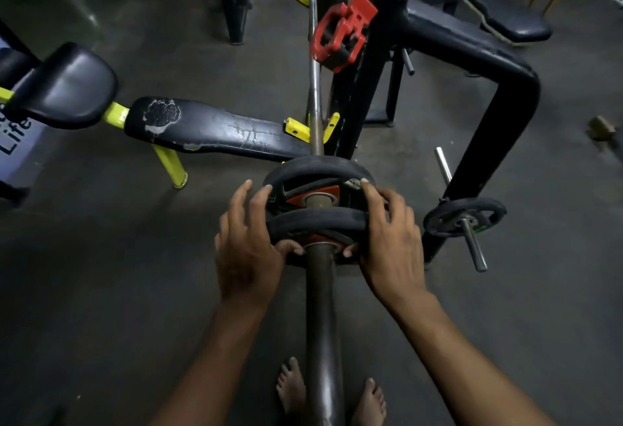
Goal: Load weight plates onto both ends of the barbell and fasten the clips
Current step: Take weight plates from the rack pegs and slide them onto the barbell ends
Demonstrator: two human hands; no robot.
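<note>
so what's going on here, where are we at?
A person is loading the near end of a dark steel barbell. The left hand and right hand grip a black rubber weight plate on the sleeve, behind another black plate. The red plastic clip hangs on the rack, not yet fastened.

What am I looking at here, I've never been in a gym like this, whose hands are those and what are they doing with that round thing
This is one picture from a camera worn on a person's head, looking down, so the hands are the wearer's own. The left hand and right hand grip a black weight plate threaded on the barbell sleeve, the thick bar running toward the person's bare feet. A second plate already sits just beyond it. The red clip, meant to lock plates in place, is not on this end yet; it sits higher up by the black rack upright. To the left is a worn bench; a spare plate hangs on a peg at right.
</note>
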